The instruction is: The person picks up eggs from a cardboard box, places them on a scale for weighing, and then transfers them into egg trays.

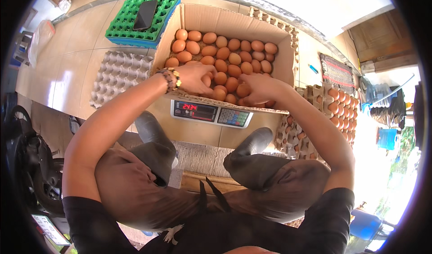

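An open cardboard box [216, 18] in front of me holds many brown eggs [234, 71] laid side by side. Inside its near left part, my left hand [194, 78] curls around a brown egg [206, 81] between thumb and fingers. My right hand [265, 88] reaches over the near right wall, its fingers and thumb about another egg [243, 90]. Whether either egg is lifted off the layer cannot be told. Under the box's near edge stands a digital scale [211, 114] with a lit red display and a keypad. My palms hide some eggs.
Left of the box lie an upturned grey pulp egg tray [119, 75] and stacked green plastic trays [125, 21] with a phone [145, 15] on top. Filled egg trays [342, 110] are stacked at right, near a woven mat [337, 73] and blue pen [313, 69]. A motorcycle [33, 159] stands lower left.
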Motion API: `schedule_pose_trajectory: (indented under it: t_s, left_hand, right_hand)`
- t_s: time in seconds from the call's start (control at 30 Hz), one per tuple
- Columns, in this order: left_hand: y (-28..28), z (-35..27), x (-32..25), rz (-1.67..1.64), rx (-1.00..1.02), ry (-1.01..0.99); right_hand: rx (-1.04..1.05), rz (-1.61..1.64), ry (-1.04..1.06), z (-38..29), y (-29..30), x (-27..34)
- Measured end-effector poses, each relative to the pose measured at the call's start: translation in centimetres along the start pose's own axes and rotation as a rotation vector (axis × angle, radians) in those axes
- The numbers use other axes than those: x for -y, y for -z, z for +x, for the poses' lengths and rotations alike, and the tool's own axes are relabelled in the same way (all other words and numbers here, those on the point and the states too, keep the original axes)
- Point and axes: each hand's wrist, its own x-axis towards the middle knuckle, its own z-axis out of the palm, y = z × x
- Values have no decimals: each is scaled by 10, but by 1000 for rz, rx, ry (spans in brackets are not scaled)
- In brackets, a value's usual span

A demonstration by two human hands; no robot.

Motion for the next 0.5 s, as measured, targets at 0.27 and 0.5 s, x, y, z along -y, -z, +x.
schedule_pose_trajectory:
  t_s: [0.27, 0.5]
  left_hand:
    - [6, 27, -68, 62, 376, 196]
    - [-5, 31, -65, 20, 351, 173]
  right_hand:
    - [123, -87, -92, -2, -1, -11]
    - [-29, -126, -154, -3, -19, -12]
